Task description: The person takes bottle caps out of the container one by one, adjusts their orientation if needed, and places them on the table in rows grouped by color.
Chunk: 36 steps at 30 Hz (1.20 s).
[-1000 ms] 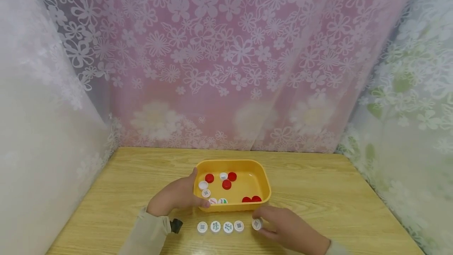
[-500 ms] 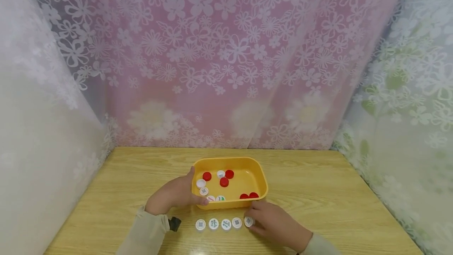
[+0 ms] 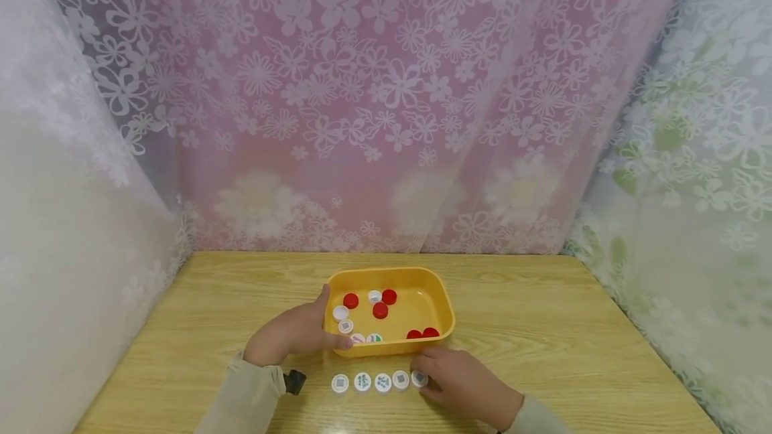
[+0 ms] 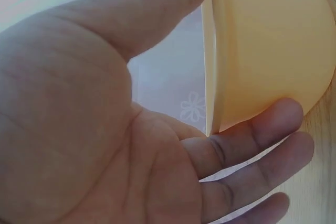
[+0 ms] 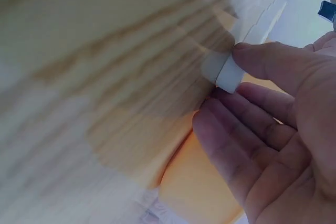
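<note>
My left hand (image 3: pixel 295 333) holds the left end of a yellow plastic tub (image 3: pixel 422 347), thumb and fingers spread across its corners; the left wrist view shows the fingers (image 4: pixel 257 135) against the outer wall. In front of the tub, my right hand (image 3: pixel 461 380) pinches a white bottle cap (image 3: pixel 419 378) at the right end of a row. The right wrist view shows this cap (image 5: pixel 230 76) between thumb and fingers, low at the table. Several white printed caps (image 3: pixel 362 382) make up the rest of the row, printed faces up.
Inside the tub lie several red caps (image 3: pixel 380 311) and several white ones (image 3: pixel 340 313). All stands on a wood-grain table (image 3: pixel 531 313). A flowered curtain (image 3: pixel 374 119) hangs behind the table, with pale cloth (image 3: pixel 681 220) at the sides. A dark strap piece (image 3: pixel 295 382) sits at the left wrist.
My right hand has moved left with its white cap, bringing it up beside the row's last cap. My left hand keeps its hold on the tub. The head view has shifted slightly.
</note>
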Each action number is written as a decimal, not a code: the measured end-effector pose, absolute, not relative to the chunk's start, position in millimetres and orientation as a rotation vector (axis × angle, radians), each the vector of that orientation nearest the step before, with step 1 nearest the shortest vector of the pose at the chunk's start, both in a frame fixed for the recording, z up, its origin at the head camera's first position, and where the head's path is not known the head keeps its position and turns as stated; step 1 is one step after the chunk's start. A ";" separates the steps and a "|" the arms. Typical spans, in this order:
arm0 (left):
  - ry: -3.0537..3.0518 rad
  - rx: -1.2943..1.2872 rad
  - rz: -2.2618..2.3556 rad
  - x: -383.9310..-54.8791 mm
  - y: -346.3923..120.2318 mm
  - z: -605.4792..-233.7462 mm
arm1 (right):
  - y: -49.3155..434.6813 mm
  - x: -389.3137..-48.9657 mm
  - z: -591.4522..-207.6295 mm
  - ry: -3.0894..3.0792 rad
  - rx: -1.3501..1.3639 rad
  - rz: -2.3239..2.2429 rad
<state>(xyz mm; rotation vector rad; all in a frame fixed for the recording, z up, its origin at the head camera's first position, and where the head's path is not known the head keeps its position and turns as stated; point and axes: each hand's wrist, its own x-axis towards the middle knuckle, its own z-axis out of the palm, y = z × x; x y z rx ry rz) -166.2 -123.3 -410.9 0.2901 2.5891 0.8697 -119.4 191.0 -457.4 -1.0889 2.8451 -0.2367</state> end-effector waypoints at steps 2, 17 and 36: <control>2.586 0.293 0.871 -165.5 -123.4 -410.5 | 192.3 -118.9 -457.1 2.838 -1.091 -0.242; 2.579 0.320 0.895 -166.7 -125.7 -409.6 | 194.5 -111.9 -434.5 2.872 -1.115 -0.135; 2.605 0.396 0.985 -173.2 -128.8 -414.8 | 150.3 -189.1 -353.9 3.103 -1.119 -0.045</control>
